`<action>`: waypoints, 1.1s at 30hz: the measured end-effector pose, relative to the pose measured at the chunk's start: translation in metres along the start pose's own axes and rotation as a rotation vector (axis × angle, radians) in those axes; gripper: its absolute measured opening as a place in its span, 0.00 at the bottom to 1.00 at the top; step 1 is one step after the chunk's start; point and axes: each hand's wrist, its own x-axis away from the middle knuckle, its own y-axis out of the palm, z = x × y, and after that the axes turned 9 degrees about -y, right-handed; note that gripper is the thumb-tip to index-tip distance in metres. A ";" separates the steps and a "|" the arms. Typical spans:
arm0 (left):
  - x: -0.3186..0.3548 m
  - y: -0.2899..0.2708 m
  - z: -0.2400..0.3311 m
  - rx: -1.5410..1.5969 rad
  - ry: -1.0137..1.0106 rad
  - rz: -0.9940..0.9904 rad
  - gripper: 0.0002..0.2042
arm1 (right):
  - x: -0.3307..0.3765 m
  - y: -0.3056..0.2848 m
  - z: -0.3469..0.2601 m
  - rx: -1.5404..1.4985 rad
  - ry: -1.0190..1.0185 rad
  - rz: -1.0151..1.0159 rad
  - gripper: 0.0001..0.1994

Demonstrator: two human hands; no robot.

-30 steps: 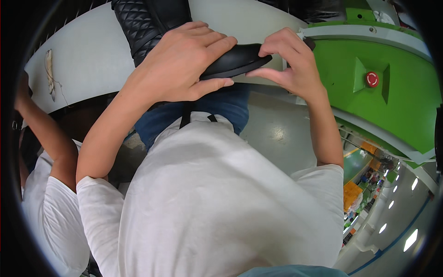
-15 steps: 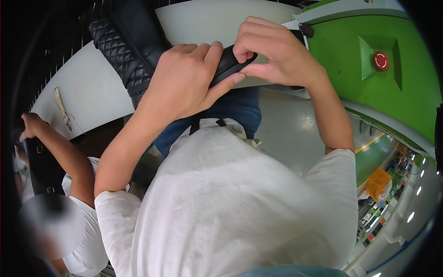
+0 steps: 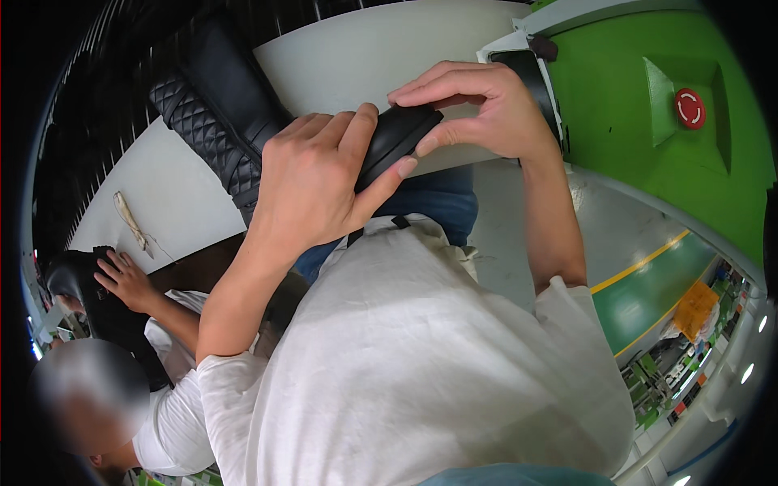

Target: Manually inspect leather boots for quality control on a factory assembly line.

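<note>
A black boot [image 3: 389, 146] with a quilted shaft lies across the white table in front of me, its toe pointing right. My left hand [image 3: 312, 178] is wrapped over the foot part, thumb along the sole edge, and hides the ankle area. Around the toe, my right hand [image 3: 478, 109] is curved with fingers and thumb apart. Its fingertips are at the upper side of the toe and its thumb is close to the sole edge; I cannot tell how firmly they touch.
On the left of the white table [image 3: 194, 194] lies a pale, narrow tool-like item [image 3: 130, 219]. A co-worker's hand [image 3: 130, 279] rests on another black boot [image 3: 81, 287] at the far left. A green machine panel [image 3: 624, 89] with a red button [image 3: 690, 108] stands on the right.
My right hand's fingers have uncurled from a pinch at the toe and spread around it. The view has shifted a little. The co-worker's hand now lies flat on the other boot.
</note>
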 end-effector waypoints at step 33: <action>0.200 0.027 -0.067 0.764 -0.453 0.598 0.37 | -0.001 0.115 -0.047 0.526 -0.465 0.007 0.31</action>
